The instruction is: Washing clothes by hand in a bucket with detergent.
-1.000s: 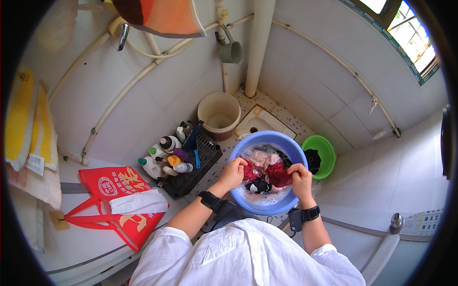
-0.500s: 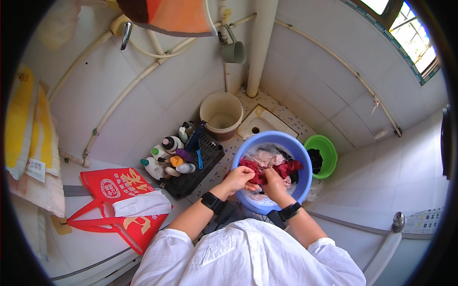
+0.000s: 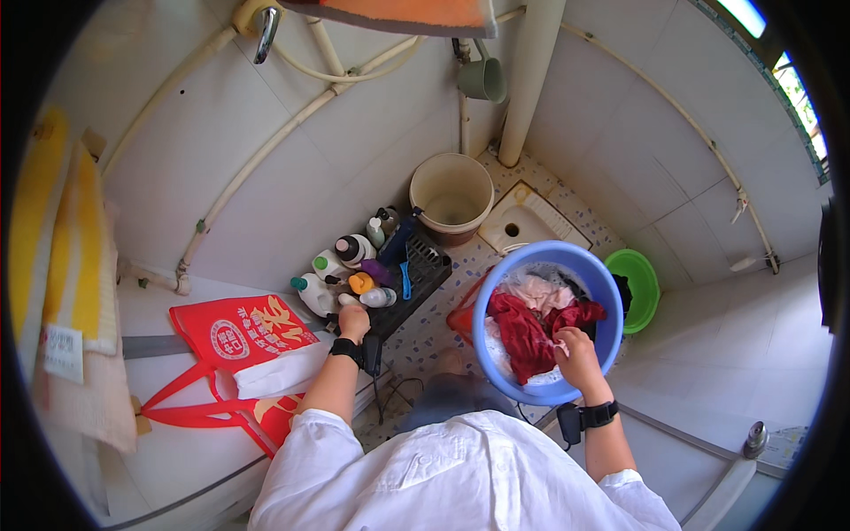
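A blue basin [image 3: 492, 363] of sudsy water holds wet laundry, with a dark red garment [image 3: 522, 336] on top and a pale pink garment [image 3: 542, 292] behind it. At the basin's right side my right hand [image 3: 579, 361] has its fingers curled closed at the edge of the red garment. My left hand [image 3: 353, 324] is away to the left, touching a small pale object [image 3: 349, 301] among the bottles; its fingertips are hidden from view. Around it stand a white bottle with a green cap [image 3: 314, 295], an orange-topped container [image 3: 360, 282] and a clear bottle [image 3: 379, 297].
A black slotted rack [image 3: 428, 273] carries a blue razor-like item [image 3: 405, 281]. Behind it stands a beige bucket [image 3: 451, 164] beside a squat toilet [image 3: 534, 212]. A green basin [image 3: 645, 301] sits right of the blue one. A red bag [image 3: 232, 332] lies at left.
My left hand has left the red garment and moved left to the bottles. My right hand stays at the basin, where the red garment now lies spread out. The view has shifted.
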`<state>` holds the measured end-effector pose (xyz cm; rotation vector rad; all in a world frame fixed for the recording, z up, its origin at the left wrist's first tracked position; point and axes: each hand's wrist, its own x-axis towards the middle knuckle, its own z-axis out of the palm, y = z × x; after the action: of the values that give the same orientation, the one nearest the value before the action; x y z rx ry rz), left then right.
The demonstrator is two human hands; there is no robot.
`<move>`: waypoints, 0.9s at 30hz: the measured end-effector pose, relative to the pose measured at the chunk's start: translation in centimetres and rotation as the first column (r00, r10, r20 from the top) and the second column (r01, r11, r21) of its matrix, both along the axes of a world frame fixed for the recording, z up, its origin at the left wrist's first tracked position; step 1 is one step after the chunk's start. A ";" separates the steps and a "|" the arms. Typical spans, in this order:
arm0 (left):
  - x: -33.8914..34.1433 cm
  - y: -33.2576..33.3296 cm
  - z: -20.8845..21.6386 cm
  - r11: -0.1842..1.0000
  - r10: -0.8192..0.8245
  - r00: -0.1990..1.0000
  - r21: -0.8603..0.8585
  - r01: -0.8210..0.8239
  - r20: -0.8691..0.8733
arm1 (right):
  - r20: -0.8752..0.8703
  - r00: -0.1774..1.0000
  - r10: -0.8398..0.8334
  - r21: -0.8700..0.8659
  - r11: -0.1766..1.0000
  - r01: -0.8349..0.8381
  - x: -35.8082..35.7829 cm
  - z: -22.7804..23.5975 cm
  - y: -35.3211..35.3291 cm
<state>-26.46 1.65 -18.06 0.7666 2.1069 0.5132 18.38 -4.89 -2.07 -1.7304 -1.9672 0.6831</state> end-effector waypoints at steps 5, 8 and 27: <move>-0.6 -0.3 -4.0 0.994 -0.087 0.950 0.034 0.102 -0.301 | -0.080 0.997 -0.015 0.020 1.000 0.017 -2.0 1.9 0.2; -0.8 0.3 -6.2 0.993 -0.094 0.943 0.035 0.111 -0.320 | -0.111 0.992 -0.062 0.010 0.998 0.064 -2.4 3.0 0.0; -0.8 4.7 -9.2 0.907 -0.338 0.845 0.094 0.409 -0.415 | -0.117 0.970 -0.214 -0.072 0.976 0.207 -3.4 2.9 1.4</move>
<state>-27.26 6.36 -27.31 1.4568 2.2006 0.3553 14.94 -3.52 0.86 -1.8519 -1.6668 0.7604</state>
